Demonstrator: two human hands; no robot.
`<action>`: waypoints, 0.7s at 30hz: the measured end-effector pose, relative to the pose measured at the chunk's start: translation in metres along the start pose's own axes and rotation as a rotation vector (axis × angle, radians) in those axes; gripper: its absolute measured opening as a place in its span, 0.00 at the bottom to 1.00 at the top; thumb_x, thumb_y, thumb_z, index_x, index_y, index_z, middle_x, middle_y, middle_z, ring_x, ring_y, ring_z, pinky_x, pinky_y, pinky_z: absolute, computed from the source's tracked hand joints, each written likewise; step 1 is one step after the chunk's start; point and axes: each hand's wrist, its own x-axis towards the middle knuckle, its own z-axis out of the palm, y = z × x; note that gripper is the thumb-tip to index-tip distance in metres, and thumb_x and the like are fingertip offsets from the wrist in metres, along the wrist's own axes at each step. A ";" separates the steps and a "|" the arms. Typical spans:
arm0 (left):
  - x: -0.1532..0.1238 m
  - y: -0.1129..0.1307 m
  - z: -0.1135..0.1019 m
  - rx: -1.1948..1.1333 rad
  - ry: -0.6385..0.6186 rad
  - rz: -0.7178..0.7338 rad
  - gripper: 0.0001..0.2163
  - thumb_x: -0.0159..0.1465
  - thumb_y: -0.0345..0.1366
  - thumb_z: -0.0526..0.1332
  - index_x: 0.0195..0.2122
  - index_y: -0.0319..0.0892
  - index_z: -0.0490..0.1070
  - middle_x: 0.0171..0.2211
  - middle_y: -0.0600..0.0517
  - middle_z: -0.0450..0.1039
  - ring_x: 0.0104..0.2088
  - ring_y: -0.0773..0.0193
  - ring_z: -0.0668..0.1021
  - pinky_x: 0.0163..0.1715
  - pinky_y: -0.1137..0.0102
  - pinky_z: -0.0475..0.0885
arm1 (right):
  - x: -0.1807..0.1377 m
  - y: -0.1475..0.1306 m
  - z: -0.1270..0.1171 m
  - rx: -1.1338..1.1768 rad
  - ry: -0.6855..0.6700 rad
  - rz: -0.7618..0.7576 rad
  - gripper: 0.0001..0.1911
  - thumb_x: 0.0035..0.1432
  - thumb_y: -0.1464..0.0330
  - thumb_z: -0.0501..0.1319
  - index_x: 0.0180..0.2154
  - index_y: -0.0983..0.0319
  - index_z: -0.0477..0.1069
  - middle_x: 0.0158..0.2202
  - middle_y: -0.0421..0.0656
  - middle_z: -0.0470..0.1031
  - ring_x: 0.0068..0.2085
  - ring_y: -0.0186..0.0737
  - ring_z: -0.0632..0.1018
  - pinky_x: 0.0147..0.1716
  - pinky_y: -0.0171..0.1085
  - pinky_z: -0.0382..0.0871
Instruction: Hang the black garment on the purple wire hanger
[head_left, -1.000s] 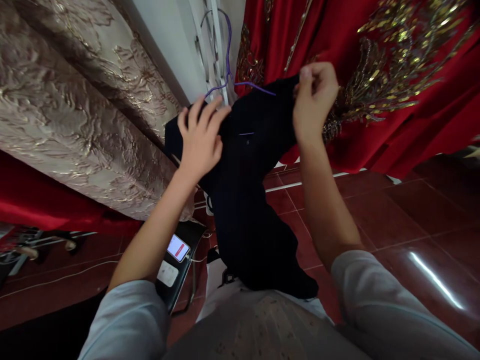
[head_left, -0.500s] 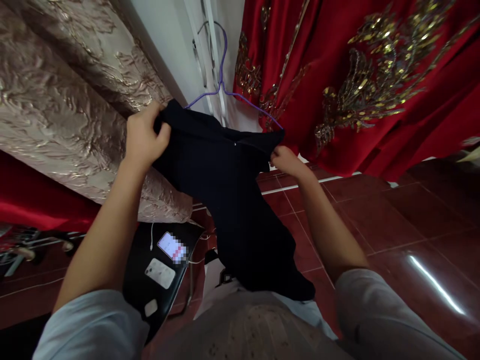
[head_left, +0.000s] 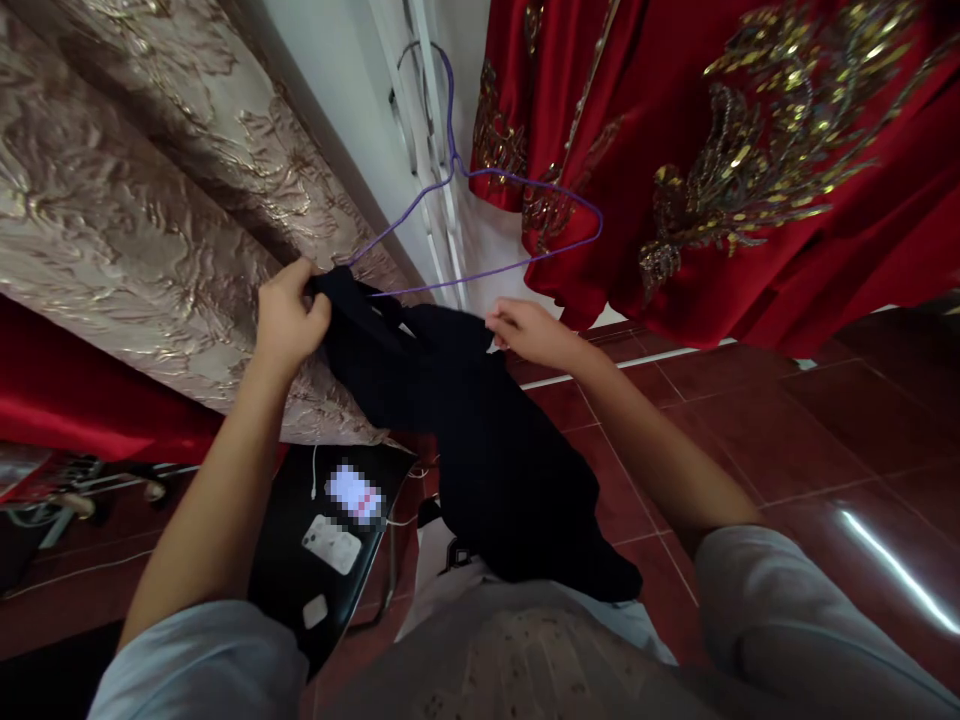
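A black garment (head_left: 480, 440) hangs down in front of me between both hands. My left hand (head_left: 289, 315) is closed on its upper left corner, right beside the left tip of a purple wire hanger (head_left: 487, 225). My right hand (head_left: 529, 332) pinches the garment's top edge further right. The hanger hangs on a white rail (head_left: 431, 140) by the wall and is nearly bare, its lower wire running just above the cloth.
A red dress with gold sequin embroidery (head_left: 735, 150) hangs at the right. Beige brocade fabric (head_left: 135, 220) fills the left. Below stands a black chair (head_left: 330, 540) carrying two phones. The floor is glossy dark red tile (head_left: 787, 420).
The black garment has come down off the hanger's shoulders. Both hands have lowered with it, the right hand shifting left, and the hanger now hangs mostly free.
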 end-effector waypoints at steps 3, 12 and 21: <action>-0.027 -0.015 -0.005 0.009 -0.197 -0.128 0.02 0.56 0.34 0.59 0.31 0.44 0.67 0.27 0.54 0.66 0.28 0.62 0.68 0.31 0.64 0.62 | 0.004 -0.013 -0.007 0.153 0.250 -0.199 0.10 0.71 0.59 0.53 0.39 0.57 0.66 0.31 0.40 0.73 0.33 0.37 0.76 0.38 0.39 0.71; -0.053 0.070 0.006 -0.506 -0.415 -0.165 0.04 0.60 0.36 0.61 0.33 0.42 0.69 0.37 0.49 0.74 0.41 0.56 0.77 0.44 0.63 0.72 | 0.006 -0.035 0.039 -0.024 0.057 -0.315 0.21 0.55 0.63 0.70 0.50 0.58 0.73 0.50 0.47 0.73 0.52 0.48 0.74 0.56 0.48 0.68; -0.034 0.118 0.023 -0.840 -0.428 -0.220 0.11 0.67 0.44 0.66 0.43 0.44 0.71 0.36 0.51 0.74 0.34 0.61 0.77 0.33 0.69 0.73 | 0.004 -0.034 0.052 0.524 0.035 -0.072 0.13 0.57 0.57 0.65 0.32 0.61 0.72 0.31 0.40 0.73 0.35 0.37 0.74 0.37 0.37 0.69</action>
